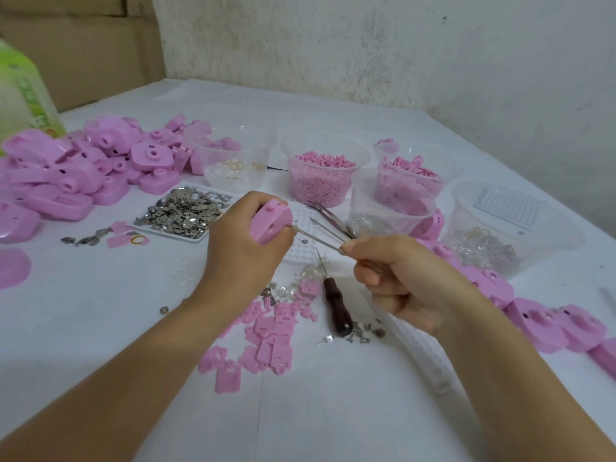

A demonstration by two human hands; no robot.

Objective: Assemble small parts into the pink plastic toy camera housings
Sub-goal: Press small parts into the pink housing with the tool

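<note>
A pink camera housing (271, 223) is gripped in the left hand (240, 255), with the fingers curled round its body. It is held above the table (100, 328), just right of the white tray (199, 239) of small metal pieces. Tweezers (316, 238) are pinched between thumb and forefinger of the right hand (406, 285); the remaining fingers are curled. The tweezer tips are set against the right edge of the held housing. Whether a part is held in the tips cannot be told.

A heap of pink housings (83, 168) is located left of the tray. A clear cup of small pink parts (321, 175) is located right of the tray and farther back. An awl with a dark wooden handle (336, 305) is laid right of the tray and nearer the person. Flat pink plates (266, 331) are scattered just left of the awl, also nearer than the tray.
</note>
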